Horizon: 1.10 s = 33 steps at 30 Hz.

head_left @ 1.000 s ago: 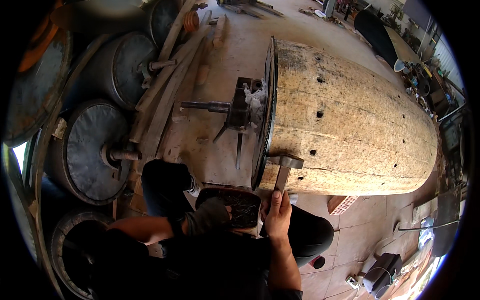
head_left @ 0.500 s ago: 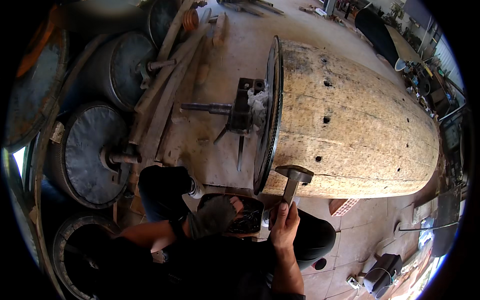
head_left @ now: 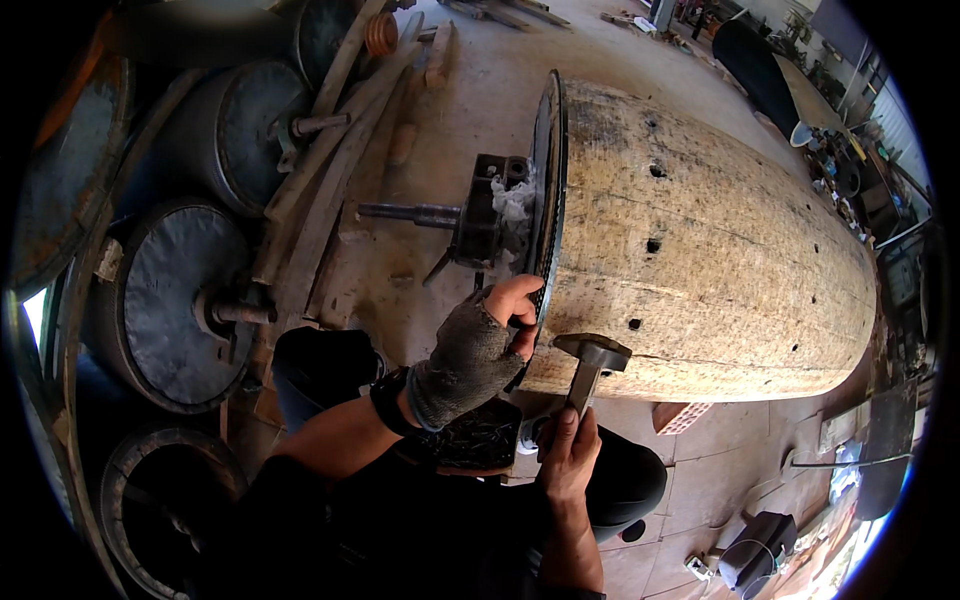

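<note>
A large pale wooden drum [head_left: 700,240] lies on its side in front of me, with dark square holes along its staves. Around its left end runs a dark rim [head_left: 556,170]. My left hand [head_left: 468,355], in a grey fingerless glove, is at the lower part of that rim with fingers bent together; whatever they pinch is too small to make out. A hammer [head_left: 592,356] is gripped by its handle in my right hand [head_left: 570,455], its head up against or just before the drum's lower side. Below my left wrist sits a dark tray [head_left: 480,440] of small thin pieces, perhaps nails.
A metal shaft [head_left: 410,213] and bearing block [head_left: 485,215] stick out from the drum's left end. Wooden beams [head_left: 345,190] and several metal-ended drums [head_left: 180,300] crowd the left. A red hollow brick [head_left: 683,415] lies under the drum; a dark box [head_left: 765,550] stands lower right.
My left hand has risen from the tray to the drum's rim, moving up and to the right. The right hand with the hammer has barely moved.
</note>
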Tool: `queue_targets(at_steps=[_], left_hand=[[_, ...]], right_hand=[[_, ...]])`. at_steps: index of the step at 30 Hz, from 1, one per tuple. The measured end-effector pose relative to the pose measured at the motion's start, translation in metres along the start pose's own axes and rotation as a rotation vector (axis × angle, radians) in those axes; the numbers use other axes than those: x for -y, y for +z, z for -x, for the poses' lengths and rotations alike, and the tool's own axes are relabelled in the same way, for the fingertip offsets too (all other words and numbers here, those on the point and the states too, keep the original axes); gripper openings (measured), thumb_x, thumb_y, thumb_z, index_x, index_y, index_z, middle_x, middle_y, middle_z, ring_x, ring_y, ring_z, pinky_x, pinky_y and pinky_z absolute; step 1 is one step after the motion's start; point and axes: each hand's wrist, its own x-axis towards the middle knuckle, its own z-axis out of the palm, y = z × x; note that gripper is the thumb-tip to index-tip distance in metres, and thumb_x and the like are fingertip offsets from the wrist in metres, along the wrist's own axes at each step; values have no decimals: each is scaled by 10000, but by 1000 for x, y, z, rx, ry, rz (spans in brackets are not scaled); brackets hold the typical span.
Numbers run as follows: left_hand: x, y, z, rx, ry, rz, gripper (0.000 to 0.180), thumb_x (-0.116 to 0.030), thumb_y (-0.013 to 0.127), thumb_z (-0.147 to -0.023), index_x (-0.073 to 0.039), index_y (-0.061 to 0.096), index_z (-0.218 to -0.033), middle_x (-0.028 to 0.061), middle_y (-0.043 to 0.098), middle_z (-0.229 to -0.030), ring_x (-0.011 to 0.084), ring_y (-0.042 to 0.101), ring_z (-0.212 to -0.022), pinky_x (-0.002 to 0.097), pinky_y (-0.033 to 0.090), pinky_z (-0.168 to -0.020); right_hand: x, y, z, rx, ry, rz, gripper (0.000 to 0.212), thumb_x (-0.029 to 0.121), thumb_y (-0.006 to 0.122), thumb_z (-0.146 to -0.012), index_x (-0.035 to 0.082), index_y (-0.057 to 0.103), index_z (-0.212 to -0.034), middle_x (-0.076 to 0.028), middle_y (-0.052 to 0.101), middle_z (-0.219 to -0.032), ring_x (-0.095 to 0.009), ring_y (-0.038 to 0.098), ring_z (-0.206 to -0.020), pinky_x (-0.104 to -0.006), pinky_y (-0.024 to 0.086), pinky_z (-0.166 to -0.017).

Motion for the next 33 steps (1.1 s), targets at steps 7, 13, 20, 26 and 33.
queue_targets(at_steps=[7, 13, 20, 26, 33], left_hand=[[-6, -3, -12, 106, 105, -274, 645, 70, 653, -825, -9, 443, -1429, 69, 612, -807, 193, 623, -688, 329, 512, -659], [-7, 13, -17, 107, 119, -312, 680, 13, 655, -836, -29, 419, -1472, 73, 609, -746, 235, 630, -651, 365, 507, -618], [-7, 19, -20, -22, 211, -485, 707, -11, 652, -835, -8, 388, -1491, 95, 632, -753, 278, 648, -679, 391, 518, -647], [-3, 21, -17, 34, 103, -367, 725, -31, 643, -847, 2, 357, -1513, 107, 634, -758, 306, 645, -670, 412, 520, -652], [-9, 18, -13, -28, 186, -446, 815, -66, 690, -848, 3, 293, -1556, 109, 625, -806, 302, 623, -730, 429, 512, -696]], right_hand=[[-1, -3, -3, -4, -44, 97, 343, 302, 507, -1072, 1, 531, -909, -115, 559, -621, -215, 555, -517, -354, 434, -495], [11, -4, -2, -57, -153, 250, 245, 217, 532, -1048, -22, 546, -994, -197, 581, -677, -372, 584, -549, -421, 465, -528], [34, -11, -6, -42, -320, 550, 201, 92, 540, -986, -47, 517, -1129, -237, 612, -719, -466, 633, -632, -485, 493, -549], [34, -13, -7, -46, -354, 597, 246, 118, 558, -986, -75, 507, -1130, -242, 608, -715, -473, 619, -612, -494, 484, -535], [35, -12, -7, -54, -358, 726, 246, 149, 557, -992, -64, 521, -1109, -255, 605, -713, -481, 619, -613, -493, 475, -526]])
